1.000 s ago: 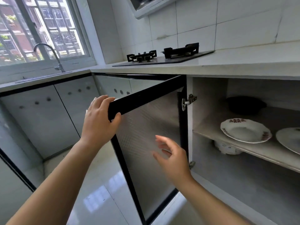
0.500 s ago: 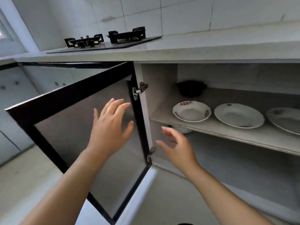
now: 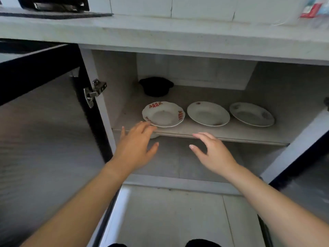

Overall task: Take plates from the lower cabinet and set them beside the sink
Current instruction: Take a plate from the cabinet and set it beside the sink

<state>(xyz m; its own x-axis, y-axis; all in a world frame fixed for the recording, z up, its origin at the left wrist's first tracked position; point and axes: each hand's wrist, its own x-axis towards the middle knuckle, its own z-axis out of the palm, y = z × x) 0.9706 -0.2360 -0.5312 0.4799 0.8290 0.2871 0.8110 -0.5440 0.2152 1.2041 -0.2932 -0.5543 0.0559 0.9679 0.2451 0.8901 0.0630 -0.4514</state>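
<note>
Three white plates lie in a row on the shelf (image 3: 231, 131) of the open lower cabinet. The left plate (image 3: 163, 114) has red patterns on its rim, the middle plate (image 3: 208, 113) is nearly plain, and the right plate (image 3: 252, 114) has faint floral marks. My left hand (image 3: 137, 145) is open, fingers spread, its fingertips just short of the left plate's front rim. My right hand (image 3: 212, 152) is open too, hovering in front of the shelf edge below the middle plate. Neither hand holds anything.
A black pot (image 3: 156, 86) stands at the back left of the shelf. The left cabinet door (image 3: 44, 122) hangs open beside my left arm, and another door (image 3: 302, 148) stands open at the right. The countertop (image 3: 160, 31) runs above, with a gas hob (image 3: 53, 8) at its left.
My left hand let go of the door, which now stands wide open. Both hands moved forward toward the shelf. The view swung right and down, so the sink and window are out of sight.
</note>
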